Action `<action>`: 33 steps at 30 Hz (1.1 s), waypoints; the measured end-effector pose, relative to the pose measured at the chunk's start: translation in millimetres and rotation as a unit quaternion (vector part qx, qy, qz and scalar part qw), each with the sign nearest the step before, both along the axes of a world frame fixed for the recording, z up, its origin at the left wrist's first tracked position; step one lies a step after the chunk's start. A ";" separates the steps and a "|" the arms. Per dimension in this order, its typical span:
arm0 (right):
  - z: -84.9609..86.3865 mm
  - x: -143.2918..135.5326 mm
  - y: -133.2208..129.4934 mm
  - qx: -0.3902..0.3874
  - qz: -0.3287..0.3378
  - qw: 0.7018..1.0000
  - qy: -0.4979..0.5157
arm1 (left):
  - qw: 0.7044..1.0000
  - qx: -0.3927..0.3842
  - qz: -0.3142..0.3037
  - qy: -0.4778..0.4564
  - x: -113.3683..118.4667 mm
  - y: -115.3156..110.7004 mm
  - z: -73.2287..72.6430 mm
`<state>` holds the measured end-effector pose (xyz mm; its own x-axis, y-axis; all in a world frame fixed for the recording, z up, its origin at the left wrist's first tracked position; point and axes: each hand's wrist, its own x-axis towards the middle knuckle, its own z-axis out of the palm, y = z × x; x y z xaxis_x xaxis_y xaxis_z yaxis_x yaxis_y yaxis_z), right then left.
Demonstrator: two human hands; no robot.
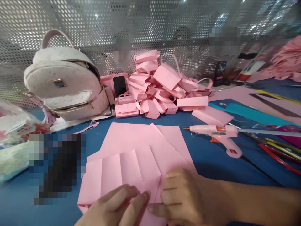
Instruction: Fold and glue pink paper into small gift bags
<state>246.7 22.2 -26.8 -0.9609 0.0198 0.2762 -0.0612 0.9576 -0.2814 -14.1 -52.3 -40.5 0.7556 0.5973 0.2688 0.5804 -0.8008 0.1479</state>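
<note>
A creased sheet of pink paper (110, 172) with several parallel folds lies at the front of the blue table, on top of other flat pink sheets (131, 135). My left hand (122, 204) is at its lower edge, fingers bent and pinching the paper near the middle. Right beside it, my right hand (181, 197) presses on the paper with curled fingers, its thumb or fingertip close to the left fingertips. The paper's lower edge is partly hidden under both hands.
A pink glue gun (218, 135) lies at the right, near red-handled scissors (279, 157). Behind are a pile of folded pink paper pieces (166, 78), a phone (119, 86) and a white backpack (68, 81). A plastic bag (14, 125) is at the left.
</note>
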 end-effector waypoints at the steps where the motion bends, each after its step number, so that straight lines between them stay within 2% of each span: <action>1: 0.1 -3.1 -1.6 -0.004 0.011 1.000 0.003 | 1.000 0.005 -0.005 0.008 -0.4 -0.5 -0.1; 5: 1.0 -2.8 -0.7 -0.004 -0.005 1.000 -0.021 | 0.999 0.035 -0.023 0.021 1.6 -3.5 1.5; 12: 7.5 35.8 23.0 -0.015 -0.149 0.986 -0.078 | 0.994 0.102 0.011 -0.027 10.8 -8.3 -1.7; 16: 17.0 39.3 23.3 -0.029 -0.184 0.978 -0.088 | 0.989 0.142 -0.013 -0.025 11.9 -8.5 -4.2; 20: 32.3 26.3 17.5 -0.032 -0.213 0.976 -0.025 | 0.979 0.189 -0.072 -0.020 10.9 -6.9 4.4; 25: 51.4 -1.9 13.3 -0.067 -0.198 0.977 0.040 | 0.981 0.114 -0.157 -0.019 7.5 -7.0 30.6; 27: 55.6 -17.7 14.8 -0.067 -0.185 0.979 0.046 | 0.980 0.085 -0.177 -0.028 5.8 -7.0 36.5; 30: 57.3 -42.9 22.5 -0.059 -0.191 0.979 0.033 | 0.977 0.082 -0.181 -0.079 3.4 -5.4 33.0; 33: 54.5 -64.2 35.8 -0.093 -0.240 0.966 0.029 | 0.970 0.100 -0.171 -0.139 -0.1 -2.2 21.3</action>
<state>182.5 58.0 27.8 -0.8122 0.5134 0.2770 0.3563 0.8126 -0.4613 -14.2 -54.5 -19.2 0.7816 0.2400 0.5757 0.2362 -0.9682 0.0830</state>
